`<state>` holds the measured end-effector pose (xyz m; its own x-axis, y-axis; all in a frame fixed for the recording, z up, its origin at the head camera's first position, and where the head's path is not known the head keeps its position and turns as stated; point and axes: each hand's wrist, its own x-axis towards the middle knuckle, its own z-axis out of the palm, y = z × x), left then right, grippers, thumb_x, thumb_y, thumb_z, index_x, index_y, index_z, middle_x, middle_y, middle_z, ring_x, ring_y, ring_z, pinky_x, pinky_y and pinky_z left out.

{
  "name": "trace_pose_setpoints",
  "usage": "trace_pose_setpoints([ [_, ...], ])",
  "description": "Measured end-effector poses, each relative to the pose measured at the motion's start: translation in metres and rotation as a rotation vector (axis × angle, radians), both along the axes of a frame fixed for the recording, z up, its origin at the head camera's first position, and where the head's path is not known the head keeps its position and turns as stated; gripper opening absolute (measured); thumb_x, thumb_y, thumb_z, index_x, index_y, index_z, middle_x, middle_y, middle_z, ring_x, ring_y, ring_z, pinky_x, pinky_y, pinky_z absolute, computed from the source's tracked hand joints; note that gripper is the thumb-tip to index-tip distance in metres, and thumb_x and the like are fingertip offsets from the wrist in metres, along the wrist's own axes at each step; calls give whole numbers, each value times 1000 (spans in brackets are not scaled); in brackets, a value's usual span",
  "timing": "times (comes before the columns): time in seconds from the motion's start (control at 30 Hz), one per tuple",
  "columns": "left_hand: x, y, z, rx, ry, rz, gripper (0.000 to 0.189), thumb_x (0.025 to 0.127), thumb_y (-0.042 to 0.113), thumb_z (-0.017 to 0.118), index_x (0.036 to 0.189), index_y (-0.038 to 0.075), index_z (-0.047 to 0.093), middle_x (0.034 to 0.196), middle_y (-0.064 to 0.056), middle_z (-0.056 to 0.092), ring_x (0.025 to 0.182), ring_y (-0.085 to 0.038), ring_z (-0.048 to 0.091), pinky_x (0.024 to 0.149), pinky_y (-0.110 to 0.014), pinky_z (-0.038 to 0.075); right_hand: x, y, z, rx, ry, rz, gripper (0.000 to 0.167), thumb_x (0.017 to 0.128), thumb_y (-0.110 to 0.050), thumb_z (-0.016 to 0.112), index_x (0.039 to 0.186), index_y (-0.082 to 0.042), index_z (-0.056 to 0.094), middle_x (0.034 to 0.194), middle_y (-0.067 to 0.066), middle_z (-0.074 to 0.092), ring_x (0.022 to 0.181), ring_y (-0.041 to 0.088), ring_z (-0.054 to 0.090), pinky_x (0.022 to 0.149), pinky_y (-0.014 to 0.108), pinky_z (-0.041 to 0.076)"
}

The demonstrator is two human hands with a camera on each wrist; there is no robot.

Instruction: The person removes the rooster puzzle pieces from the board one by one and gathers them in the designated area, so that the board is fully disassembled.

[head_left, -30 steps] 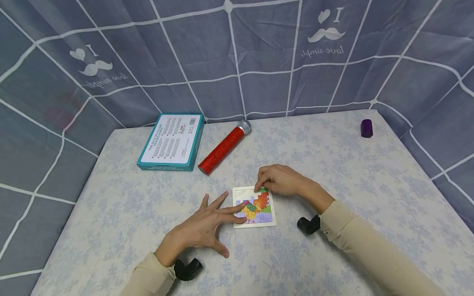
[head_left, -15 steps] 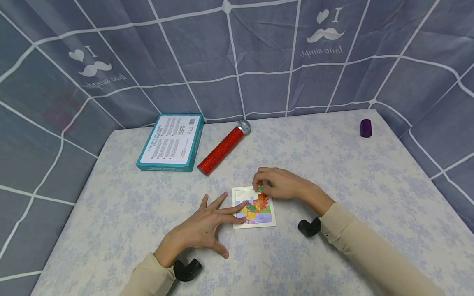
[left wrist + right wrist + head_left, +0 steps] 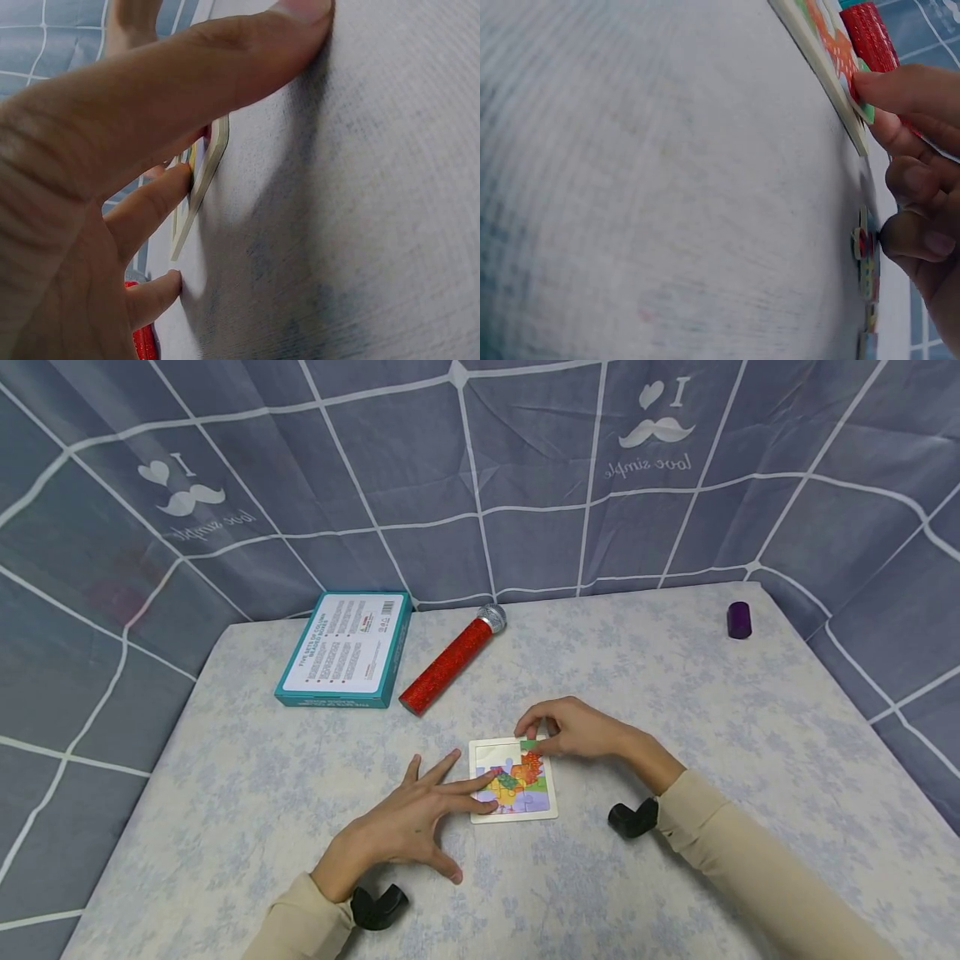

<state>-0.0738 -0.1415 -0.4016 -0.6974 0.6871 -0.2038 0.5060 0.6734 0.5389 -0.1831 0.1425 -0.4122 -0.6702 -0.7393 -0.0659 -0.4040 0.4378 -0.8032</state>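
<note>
A small jigsaw puzzle sits in a white frame tray (image 3: 555, 797), showing an orange and yellow bird-like picture with a bare white patch at its upper left. My left hand (image 3: 416, 818) is spread, two fingertips over the puzzle's left side and the thumb on the tablecloth. At the tray's upper right corner, my right hand (image 3: 581, 729) pinches a green and red puzzle piece (image 3: 867, 109) between thumb and index finger. In the right wrist view this piece stands tilted at the tray's corner, and the other fingers are curled.
A teal box (image 3: 341, 652) with a white printed label lies at the back left. Beside it is a red glittery microphone (image 3: 450, 664). A dark purple cylinder (image 3: 738, 620) stands far right. Several small colourful pieces (image 3: 866, 259) lie on the table in the right wrist view.
My right hand first drew slightly nearer with the green-edged piece lifting between its fingers, then shifted back a little to the right at the tray's corner. The left hand stays put.
</note>
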Motion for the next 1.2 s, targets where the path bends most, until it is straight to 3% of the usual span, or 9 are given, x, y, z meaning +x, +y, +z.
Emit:
trace_pose_setpoints([
  [0.2, 0, 1, 0, -7, -5, 6, 88, 57, 43, 94, 137, 32, 60, 157, 16, 31, 150, -35, 3, 105, -76, -5, -2, 6, -2, -65, -92, -39, 14, 88, -10, 72, 102, -12, 75, 66, 7, 56, 43, 9, 40, 44, 23, 38],
  [0.3, 0, 1, 0, -11, -7, 10, 88, 57, 43, 94, 137, 32, 60, 157, 16, 31, 150, -34, 3, 105, -76, -5, -3, 6, -1, -80, -109, -31, 13, 88, -9, 72, 100, -13, 75, 69, 6, 61, 43, 9, 40, 42, 23, 37],
  [0.43, 0, 1, 0, -8, -12, 9, 88, 57, 43, 94, 137, 32, 60, 157, 16, 31, 150, -34, 2, 105, -76, -5, -5, 8, 1, -97, -167, -43, 14, 89, -12, 72, 102, -13, 77, 87, 2, 72, 54, 10, 48, 49, 22, 40],
  [0.63, -1, 3, -1, -7, -22, 9, 87, 57, 42, 94, 137, 31, 60, 157, 15, 31, 150, -34, 2, 105, -75, -6, -8, 22, 6, -119, -282, -98, 19, 88, -14, 73, 106, -7, 78, 105, 7, 74, 90, 15, 65, 73, 27, 49],
  [0.9, -1, 3, 0, -8, -17, 12, 87, 56, 41, 95, 136, 31, 61, 156, 16, 31, 150, -34, 2, 105, -75, -6, -9, 57, 8, -57, -305, -216, 21, 88, -19, 74, 107, -11, 78, 108, 7, 73, 93, 15, 65, 74, 28, 49],
  [1.07, 0, 2, 0, -4, -18, 10, 88, 56, 40, 95, 136, 30, 61, 157, 15, 31, 150, -34, 2, 105, -75, -6, -7, 80, 9, -41, -314, -249, 23, 88, -19, 73, 108, -9, 77, 110, 8, 73, 107, 18, 65, 86, 30, 51],
  [1.2, 1, 1, 0, -1, -19, 10, 88, 56, 40, 95, 136, 30, 61, 157, 16, 31, 150, -34, 2, 105, -75, -7, -6, 99, 12, -11, -324, -294, 23, 88, -19, 73, 109, -10, 77, 110, 7, 73, 91, 9, 61, 75, 24, 48],
])
